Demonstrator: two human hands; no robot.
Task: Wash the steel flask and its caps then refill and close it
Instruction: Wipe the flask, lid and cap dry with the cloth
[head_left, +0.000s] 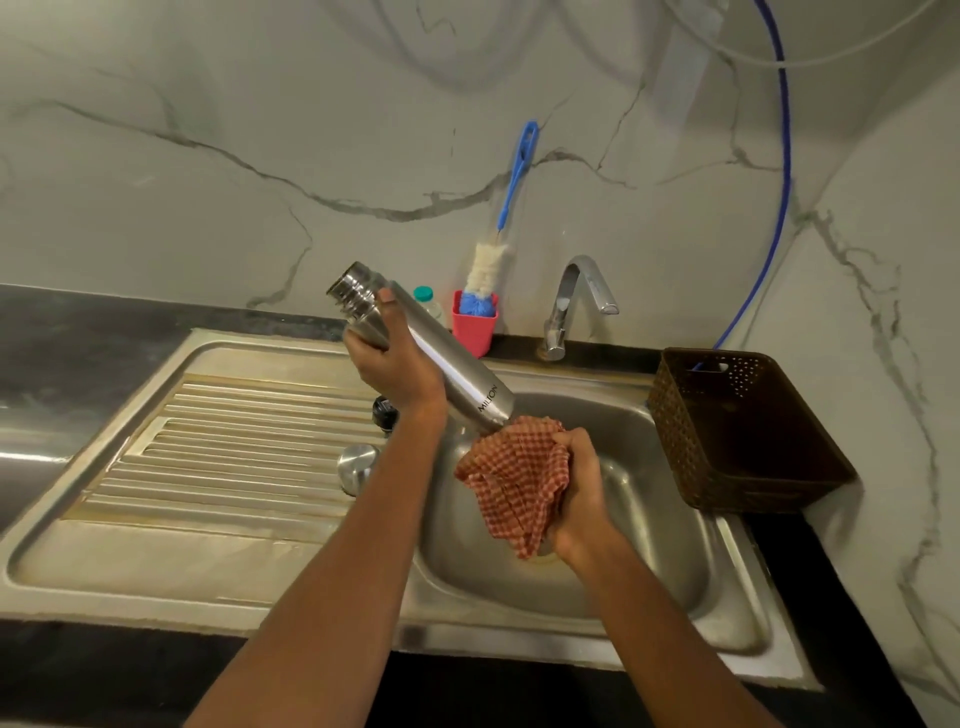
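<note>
Over a steel sink, the left hand wraps the tilted flask near its open neck, and the right hand bunches a checked cloth against its base. If wet, the flask could slip into the basin, or the left forearm could nudge the steel cap and black cap beside it.

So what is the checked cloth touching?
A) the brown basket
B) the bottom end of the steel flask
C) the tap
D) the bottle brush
B: the right hand bunches the red checked cloth against the bottom end of the steel flask, which the left hand holds tilted over the sink.
</note>
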